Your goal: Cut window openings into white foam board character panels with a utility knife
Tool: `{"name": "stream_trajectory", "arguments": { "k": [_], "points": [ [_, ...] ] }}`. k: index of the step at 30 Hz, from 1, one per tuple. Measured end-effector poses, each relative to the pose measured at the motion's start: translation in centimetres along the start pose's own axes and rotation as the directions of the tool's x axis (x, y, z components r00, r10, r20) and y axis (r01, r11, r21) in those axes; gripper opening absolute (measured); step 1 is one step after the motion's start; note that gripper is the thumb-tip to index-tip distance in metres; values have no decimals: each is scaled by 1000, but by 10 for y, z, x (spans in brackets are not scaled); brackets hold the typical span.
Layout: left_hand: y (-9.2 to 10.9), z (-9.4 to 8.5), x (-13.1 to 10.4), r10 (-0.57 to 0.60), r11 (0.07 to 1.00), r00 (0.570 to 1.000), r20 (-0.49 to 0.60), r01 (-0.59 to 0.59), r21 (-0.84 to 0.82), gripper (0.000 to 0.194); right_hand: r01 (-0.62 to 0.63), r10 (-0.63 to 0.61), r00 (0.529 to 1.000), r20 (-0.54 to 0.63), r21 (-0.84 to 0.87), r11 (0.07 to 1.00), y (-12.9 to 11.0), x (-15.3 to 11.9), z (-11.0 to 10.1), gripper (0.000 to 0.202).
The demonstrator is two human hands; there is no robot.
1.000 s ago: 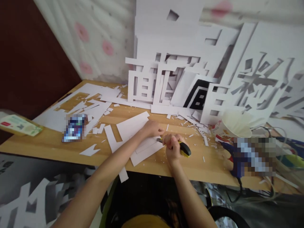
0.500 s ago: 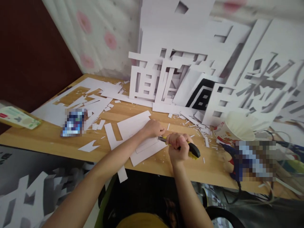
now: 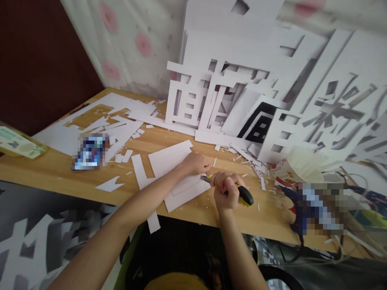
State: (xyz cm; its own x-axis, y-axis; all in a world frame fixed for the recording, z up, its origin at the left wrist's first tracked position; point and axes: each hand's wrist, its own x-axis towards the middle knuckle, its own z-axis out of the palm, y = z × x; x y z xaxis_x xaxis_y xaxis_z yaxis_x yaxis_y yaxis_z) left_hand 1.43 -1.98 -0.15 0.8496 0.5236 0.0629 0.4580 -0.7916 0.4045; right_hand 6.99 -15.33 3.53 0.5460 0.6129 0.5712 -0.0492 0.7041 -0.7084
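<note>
A white board (image 3: 173, 159) with thin drawn outlines lies slanted on the wooden table. My left hand (image 3: 196, 162) rests curled on it, pressing it down; the undersides of the fingers are hidden. My right hand (image 3: 226, 189) is wrapped round a yellow-and-black utility knife (image 3: 245, 196). Its metal blade points left and meets the board's right part, just below my left fingers. Under my left forearm, a narrow white strip (image 3: 139, 171) reaches past the table's front edge.
Cut-out white characters (image 3: 189, 106) and large boards lean along the back. Scraps (image 3: 255, 165) litter the table (image 3: 121, 201). A phone (image 3: 90, 152) lies left. On the right stand a paper tub (image 3: 287, 171) and a blue glue gun (image 3: 298, 205) with cables.
The view has shifted slightly. The knife and my right hand have moved a little down and left along the board. My left hand keeps its place on the board.
</note>
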Motion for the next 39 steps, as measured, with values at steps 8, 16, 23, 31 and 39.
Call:
{"name": "stream_trajectory", "arguments": {
  "k": [8, 16, 23, 31, 39],
  "points": [
    [-1, 2, 1, 17, 1000, 1000, -7, -17, 9, 44, -3, 3, 1000, -4, -55, 998, 2, 0, 0, 42],
    [0, 2, 2, 14, 1000, 1000, -26, -13, 18, 43, 5, -2, 998, 69, -45, 999, -1, -5, -3, 41],
    [1, 0, 2, 9, 1000, 1000, -25, -9, 6, 41, 56, -50, 987, 155, -31, 998, -8, -13, -11, 35],
    [2, -2, 3, -17, 1000, 1000, 3, 17, 16, 38, 113, -106, 980, 170, -33, 993, -1, -21, -13, 32],
    [1, -2, 4, -36, 999, 999, 26, 36, 24, 39, 24, -7, 980, 198, -82, 996, 1, -16, -18, 35]
  ]
}}
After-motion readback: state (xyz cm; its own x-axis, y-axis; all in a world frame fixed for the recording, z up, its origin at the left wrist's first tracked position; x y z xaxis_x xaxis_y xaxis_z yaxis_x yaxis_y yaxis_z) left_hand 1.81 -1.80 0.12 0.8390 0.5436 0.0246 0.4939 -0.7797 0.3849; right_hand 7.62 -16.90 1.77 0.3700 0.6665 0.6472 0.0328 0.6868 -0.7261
